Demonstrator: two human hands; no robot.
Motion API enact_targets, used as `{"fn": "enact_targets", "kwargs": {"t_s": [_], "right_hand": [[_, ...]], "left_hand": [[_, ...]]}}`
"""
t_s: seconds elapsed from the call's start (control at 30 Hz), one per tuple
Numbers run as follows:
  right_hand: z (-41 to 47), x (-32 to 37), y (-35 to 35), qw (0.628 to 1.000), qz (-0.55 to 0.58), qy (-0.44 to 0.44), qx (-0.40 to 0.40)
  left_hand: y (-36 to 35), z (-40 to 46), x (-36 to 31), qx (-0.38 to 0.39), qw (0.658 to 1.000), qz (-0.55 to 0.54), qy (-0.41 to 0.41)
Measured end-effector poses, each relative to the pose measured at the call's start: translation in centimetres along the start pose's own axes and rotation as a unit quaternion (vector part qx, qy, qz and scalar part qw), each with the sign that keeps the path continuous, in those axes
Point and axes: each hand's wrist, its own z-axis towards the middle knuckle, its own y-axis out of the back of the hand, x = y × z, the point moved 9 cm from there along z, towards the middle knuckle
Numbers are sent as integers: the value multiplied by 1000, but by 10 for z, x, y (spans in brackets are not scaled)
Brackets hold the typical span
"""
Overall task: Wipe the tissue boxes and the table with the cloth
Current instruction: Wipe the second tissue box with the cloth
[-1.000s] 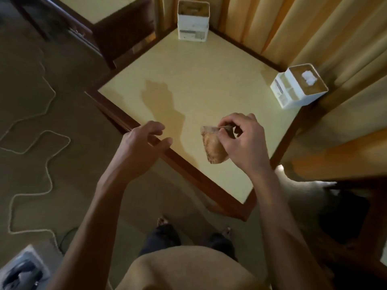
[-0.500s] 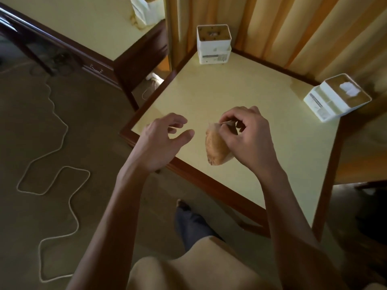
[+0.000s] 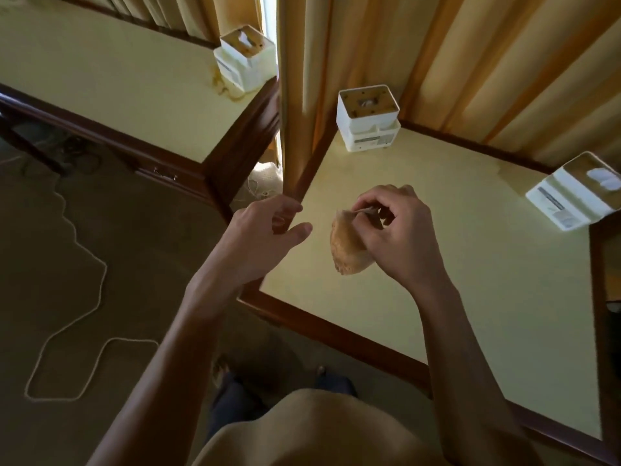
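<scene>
1. Head view, looking down: right hand (image 3: 398, 237) pinches a bunched tan cloth (image 3: 349, 245), thumb and fingers closed on its top edge. Cloth hangs clear above the table (image 3: 453, 280); not seen touching the surface.
2. Left hand (image 3: 265, 237) is empty, fingers loosely spread, thumb out toward the cloth. It sits over the table's left edge, just beside the cloth at approx 9 o'clock from it, not touching.
3. Task items: rear tissue box (image 3: 368, 117) upright at the table's far corner, approx 12 o'clock from the right hand, well apart. Side tissue box (image 3: 574, 193) at the right edge, approx 2 o'clock, also well apart; white tissue shows at its top opening.
4. Third box (image 3: 245, 60) stands on a separate table (image 3: 100, 79) at approx 10 o'clock; brownish stain on the surface beside it.
5. Key relation: both boxes on the near table lie ahead of the cloth hand. Judged: right hand is the nearer to each and already holds the cloth; left hand is free to steady a box.
6. Cloth's long axis runs roughly 12 to 6 o'clock, hanging down from the pinch.
7. Labels: grey strip labels on the front faces of all three boxes; print too small to read. No brand legible.
8. Judgement: no wiping contact at this moment; task looks to be at its start.
</scene>
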Motion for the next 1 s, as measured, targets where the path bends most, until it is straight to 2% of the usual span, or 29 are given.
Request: {"fn": "enact_targets", "kwargs": {"t_s": [0.17,0.4,0.53,0.67,0.83,1.0], "right_hand": [[41,21,-54,998,-23,-39,-49],[89,64,-121,982,-44,-137,-125],[118,69,-144,974,-57,-164,-148],[143,62,-154,974,-68,-151,-154],[169,39,-157,973,-53,-152,-165],[196,11,-147,972,-35,-163,-167]], "left_hand": [[45,60,35,77,995,15,-56],[121,124,75,153,980,46,-115],[141,163,77,158,972,52,-167],[127,193,61,192,952,56,-232],[93,240,52,249,930,97,-254],[70,284,33,228,912,139,-310]]}}
